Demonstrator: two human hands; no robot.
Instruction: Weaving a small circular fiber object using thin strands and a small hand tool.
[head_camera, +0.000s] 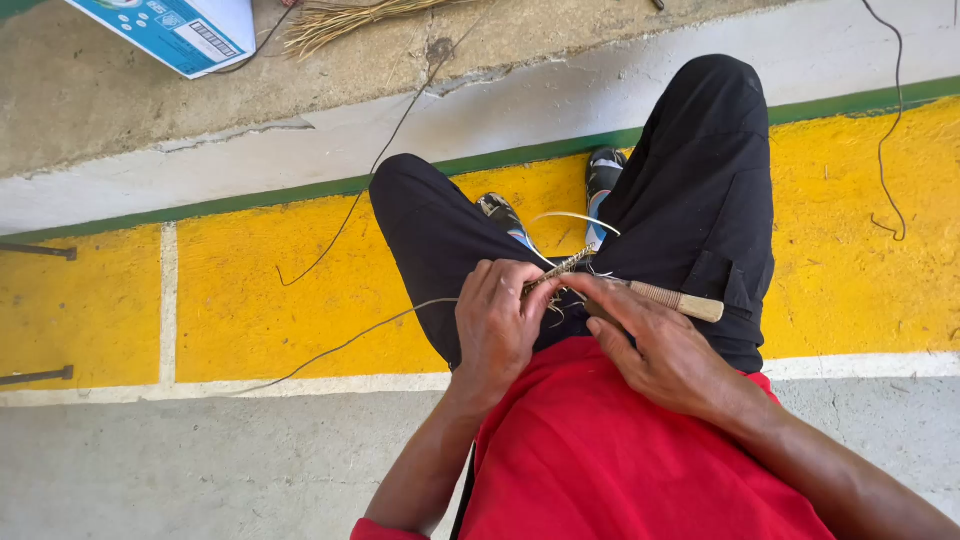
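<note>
My left hand (495, 325) and my right hand (650, 345) meet over my lap, both closed on a thin bundle of woven plant fibre (560, 268) that points up and right. A tan wrapped handle-like end (680, 300) sticks out to the right past my right fingers. A pale strip (580, 217) curls up from the bundle's tip. A long thin fibre strand (350, 340) trails from my left hand down to the left across the floor.
I sit with black trousers (700, 190) and shoes (603, 175) on a yellow painted floor band (260, 290). A blue and white box (170, 30) and a sheaf of dry straw (340, 20) lie on the concrete above. A dark cord (885, 150) hangs at right.
</note>
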